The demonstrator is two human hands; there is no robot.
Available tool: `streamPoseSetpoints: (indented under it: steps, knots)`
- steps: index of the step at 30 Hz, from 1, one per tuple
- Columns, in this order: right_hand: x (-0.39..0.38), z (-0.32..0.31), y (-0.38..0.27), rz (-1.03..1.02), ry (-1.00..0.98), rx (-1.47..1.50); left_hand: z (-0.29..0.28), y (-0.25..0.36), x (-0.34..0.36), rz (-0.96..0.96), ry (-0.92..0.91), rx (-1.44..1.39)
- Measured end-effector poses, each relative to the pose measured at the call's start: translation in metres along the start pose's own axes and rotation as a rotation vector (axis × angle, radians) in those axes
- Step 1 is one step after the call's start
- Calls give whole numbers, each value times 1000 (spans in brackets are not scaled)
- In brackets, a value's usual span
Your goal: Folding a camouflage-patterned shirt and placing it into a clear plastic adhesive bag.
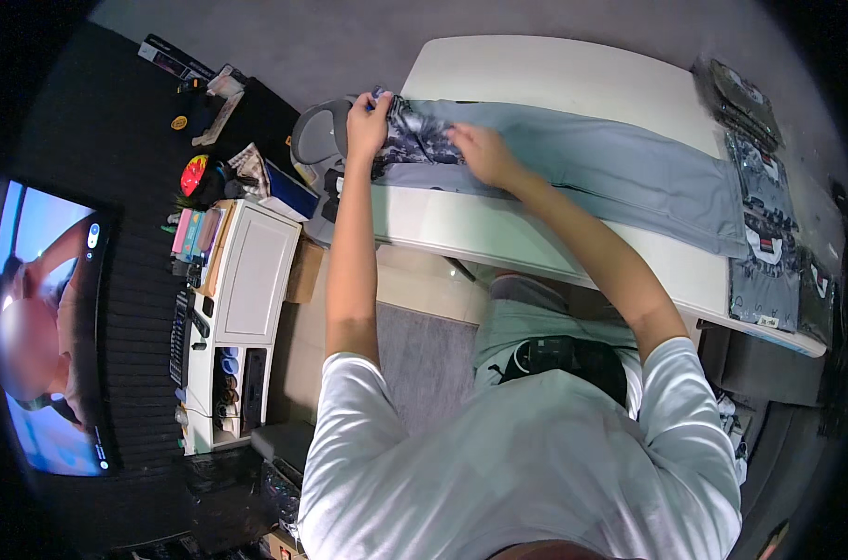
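Observation:
My left hand [368,126] is closed on the upper left part of a crumpled dark grey and white patterned fabric [414,138]. My right hand [480,151] is at that fabric's right side, fingers curled and touching it, slightly blurred, so whether they grip it is unclear. The patterned fabric lies over the left end of a long pale blue-grey garment [610,177], which is spread along the white table [536,65] and reaches toward several bagged folded garments [763,280] at the right end.
A grey chair [310,131] stands at the table's left end. Further left are a white cabinet [251,271] with books and boxes, a keyboard [179,336] and a lit wall screen [46,243]. A grey rug [419,364] lies below; a dark sofa [769,420] is at lower right.

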State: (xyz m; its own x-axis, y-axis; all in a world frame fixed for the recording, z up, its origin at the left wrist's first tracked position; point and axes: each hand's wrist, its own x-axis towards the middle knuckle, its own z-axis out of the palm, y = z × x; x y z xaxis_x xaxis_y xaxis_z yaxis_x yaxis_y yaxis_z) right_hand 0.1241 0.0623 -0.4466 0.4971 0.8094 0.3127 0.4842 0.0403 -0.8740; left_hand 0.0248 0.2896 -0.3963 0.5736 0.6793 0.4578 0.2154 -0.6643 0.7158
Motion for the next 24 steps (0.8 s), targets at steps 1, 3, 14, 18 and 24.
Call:
streamPoseSetpoints:
  steps: [1,3,14,18,24]
  knots:
    - [9,-3,6,60,-21,-8,6,-4,7,-18,-23,78]
    - [22,-2,18,231,163,401,14,-13,12,-73,-86,99]
    - [16,-2,40,310,292,521,11,-17,-61,-15,23,347]
    - [4,-21,30,445,198,356,0,-18,-61,68,-38,416]
    - [-4,-28,25,275,173,-67,-12,-14,-62,83,-139,571]
